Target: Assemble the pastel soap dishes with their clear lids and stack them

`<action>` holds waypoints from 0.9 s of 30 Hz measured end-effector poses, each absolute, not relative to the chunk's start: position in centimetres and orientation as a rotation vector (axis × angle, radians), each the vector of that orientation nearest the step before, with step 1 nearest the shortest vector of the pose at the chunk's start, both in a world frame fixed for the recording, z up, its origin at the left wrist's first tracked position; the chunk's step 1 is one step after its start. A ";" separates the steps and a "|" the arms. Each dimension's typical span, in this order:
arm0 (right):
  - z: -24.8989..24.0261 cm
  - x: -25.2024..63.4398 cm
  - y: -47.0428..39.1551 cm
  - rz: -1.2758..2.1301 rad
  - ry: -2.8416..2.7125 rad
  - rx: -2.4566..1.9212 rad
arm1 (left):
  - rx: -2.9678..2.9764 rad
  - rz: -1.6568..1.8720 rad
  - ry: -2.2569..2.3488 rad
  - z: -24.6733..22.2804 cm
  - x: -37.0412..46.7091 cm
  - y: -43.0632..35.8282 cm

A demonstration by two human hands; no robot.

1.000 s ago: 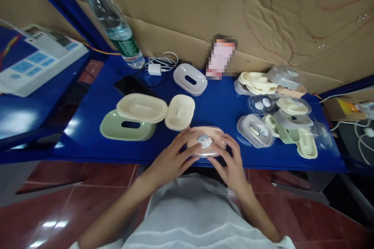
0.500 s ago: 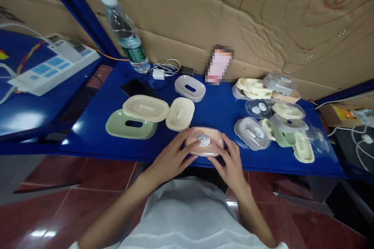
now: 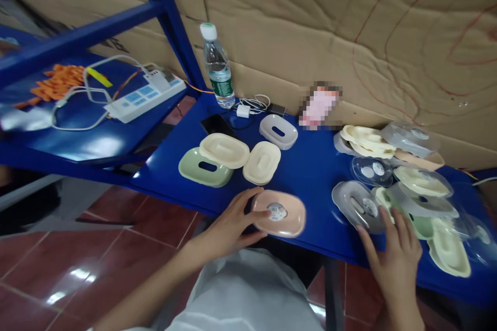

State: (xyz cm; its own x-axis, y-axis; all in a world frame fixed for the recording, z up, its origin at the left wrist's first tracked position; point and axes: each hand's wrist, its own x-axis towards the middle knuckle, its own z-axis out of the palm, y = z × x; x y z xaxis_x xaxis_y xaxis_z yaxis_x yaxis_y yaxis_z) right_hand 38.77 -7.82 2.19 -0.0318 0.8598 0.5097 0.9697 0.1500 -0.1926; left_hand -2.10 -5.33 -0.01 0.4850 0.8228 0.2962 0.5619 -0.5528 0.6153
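My left hand (image 3: 236, 220) grips the left end of a pink oval dish (image 3: 289, 221) at the table's front edge, one finger over the round label on its clear lid. Over the right side, my right hand (image 3: 394, 240) has its fingers apart beside a grey dish (image 3: 351, 201) with a labelled clear lid; whether the fingertips touch it is unclear. A green dish (image 3: 190, 169), a cream oval tray (image 3: 224, 150), a smaller cream tray (image 3: 262, 163) and a grey slotted dish (image 3: 278, 132) lie behind my left hand.
Several cream, green and clear pieces, among them a cream tray (image 3: 450, 248), crowd the right side. Along the back stand a water bottle (image 3: 220, 75) and a phone (image 3: 320, 106). A power strip (image 3: 145, 99) lies on the left table.
My right hand has left the pink dish and moved right to the grey lidded dish. My left hand still holds the pink dish. The view has shifted left.
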 end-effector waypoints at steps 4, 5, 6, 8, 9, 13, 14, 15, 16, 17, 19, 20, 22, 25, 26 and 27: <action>0.5 37.9 -7.1 -0.217 -1.937 -1.680 | 2.340 0.833 1.189 -0.4 -1.4 -5.5; 0.2 37.2 -7.0 -0.198 -1.930 -1.651 | 2.351 0.829 1.182 -0.5 -1.3 -5.4; 0.0 36.5 -6.9 -0.171 -1.930 -1.625 | 2.356 0.827 1.176 -0.6 -1.2 -5.4; -0.2 35.3 -6.5 -0.083 -1.943 -1.587 | 2.351 0.846 1.171 -0.8 -1.3 -5.3; -0.3 34.8 -6.2 -0.032 -1.946 -1.577 | 2.339 0.856 1.168 -0.9 -1.3 -5.4; -0.1 34.2 -5.0 0.106 -1.941 -1.574 | 2.226 0.885 1.141 -1.0 -1.8 -5.8; 0.0 34.2 -4.7 0.108 -1.947 -1.574 | 2.203 0.885 1.153 -0.7 -2.1 -5.8; 0.0 34.2 -4.5 0.099 -1.957 -1.571 | 2.199 0.891 1.175 -0.1 -2.5 -5.6; 0.1 34.2 -4.3 0.089 -1.966 -1.567 | 2.213 0.901 1.203 0.7 -3.2 -5.1; 0.2 34.2 -4.2 0.082 -1.971 -1.565 | 2.243 0.916 1.236 1.7 -4.0 -4.3; 0.2 34.0 -3.9 0.080 -1.967 -1.567 | 2.330 0.972 1.284 4.2 -6.3 -1.6; 0.1 33.8 -3.8 0.082 -1.961 -1.571 | 2.370 0.999 1.306 5.5 -7.7 0.2; -0.1 33.5 -3.7 0.082 -1.946 -1.580 | 2.420 0.999 1.371 7.6 -10.7 4.5; -0.6 33.2 -3.6 0.061 -1.915 -1.562 | 2.373 0.974 1.366 8.5 -14.9 10.9; -0.8 33.1 -3.6 0.048 -1.904 -1.545 | 2.347 0.956 1.373 8.1 -16.0 12.7; -0.9 33.1 -3.6 0.037 -1.895 -1.530 | 2.325 0.909 1.419 7.6 -16.9 14.1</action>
